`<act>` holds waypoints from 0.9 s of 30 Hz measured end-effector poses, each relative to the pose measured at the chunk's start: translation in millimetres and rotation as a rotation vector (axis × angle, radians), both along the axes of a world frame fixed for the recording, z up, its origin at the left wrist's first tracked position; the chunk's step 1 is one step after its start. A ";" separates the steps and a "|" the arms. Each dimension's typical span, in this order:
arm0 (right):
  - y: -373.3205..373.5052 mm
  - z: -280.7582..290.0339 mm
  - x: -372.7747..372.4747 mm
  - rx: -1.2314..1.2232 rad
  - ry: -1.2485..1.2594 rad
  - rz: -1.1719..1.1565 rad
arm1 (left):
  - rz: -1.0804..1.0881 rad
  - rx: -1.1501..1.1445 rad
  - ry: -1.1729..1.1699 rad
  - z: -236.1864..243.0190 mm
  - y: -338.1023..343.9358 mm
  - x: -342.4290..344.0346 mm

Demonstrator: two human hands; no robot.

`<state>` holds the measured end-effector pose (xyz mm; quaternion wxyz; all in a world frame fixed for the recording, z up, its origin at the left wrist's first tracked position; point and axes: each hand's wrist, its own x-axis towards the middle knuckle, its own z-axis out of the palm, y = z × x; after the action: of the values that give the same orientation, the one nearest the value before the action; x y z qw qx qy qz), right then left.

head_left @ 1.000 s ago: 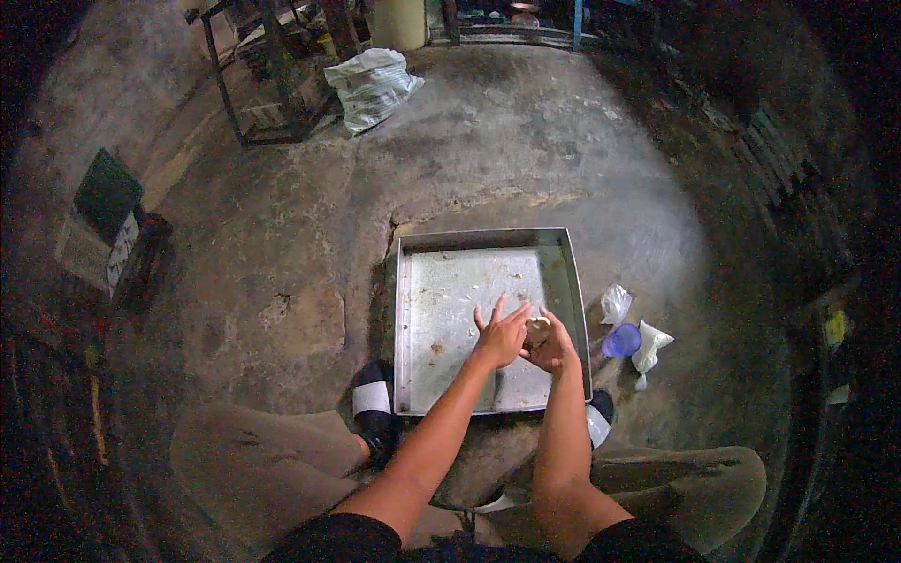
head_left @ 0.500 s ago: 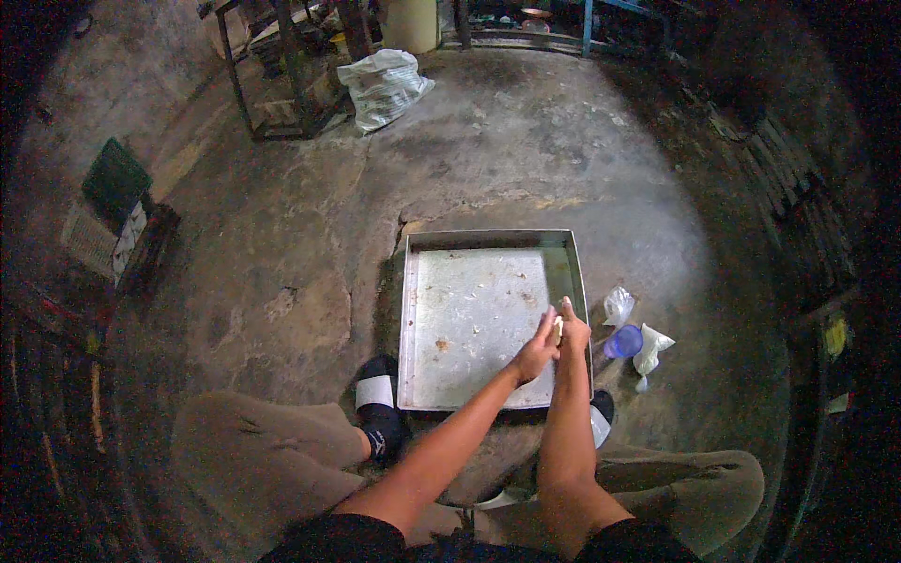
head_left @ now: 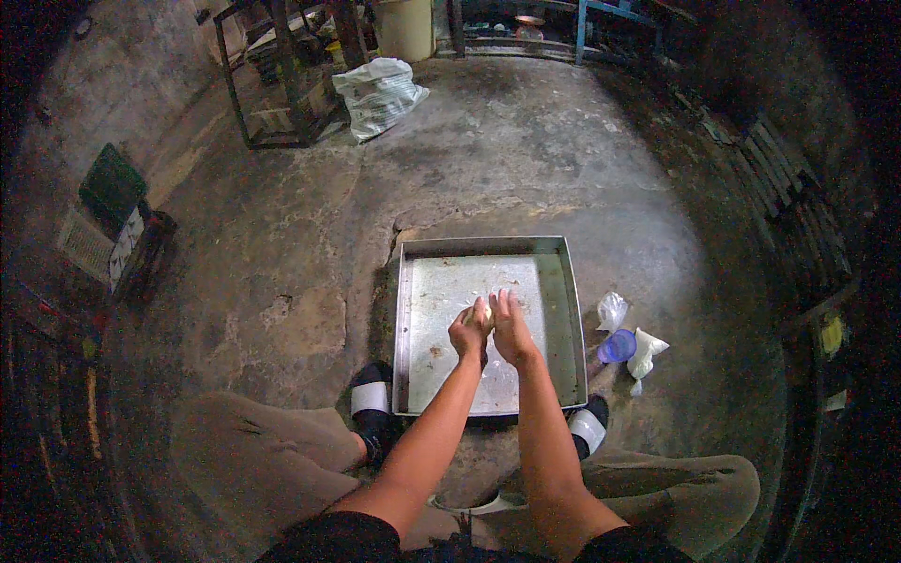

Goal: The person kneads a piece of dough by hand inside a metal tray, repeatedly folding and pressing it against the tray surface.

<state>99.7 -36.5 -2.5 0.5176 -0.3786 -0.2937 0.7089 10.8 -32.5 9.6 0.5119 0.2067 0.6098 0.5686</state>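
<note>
A shallow square metal tray (head_left: pixel 422 375) lies on the floor between my feet. Over its middle my two hands meet around a small pale dough-like lump (head_left: pixel 482 315), mostly hidden by fingers. My left hand (head_left: pixel 468 332) curls round the lump from the left. Against its other side rests my right hand (head_left: pixel 511 333), its fingers stretched out toward the far edge. Small pale specks and brownish stains mark the tray's bottom.
Right of the tray stand a blue-purple translucent cup (head_left: pixel 617 346), a clear plastic bag (head_left: pixel 612 311) and a bag of white stuff (head_left: pixel 647 355). Farther off sits a white sack (head_left: pixel 380 97) beside a dark metal frame (head_left: pixel 246 84). A green-and-white object (head_left: pixel 113 192) is at left.
Both hands have moved left with the lump, from the tray's right side to its middle. The right fingers now point away, stretched out beside the left hand.
</note>
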 end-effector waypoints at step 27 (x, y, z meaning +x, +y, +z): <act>-20.1 44.5 27.8 -0.336 -0.942 -0.492 | -0.775 -0.242 -0.093 31.3 -22.7 22.3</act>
<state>127.5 -56.6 42.0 0.4130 -0.7894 -0.2791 0.3582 33.1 -55.2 41.0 0.7360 0.3336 0.5255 0.2662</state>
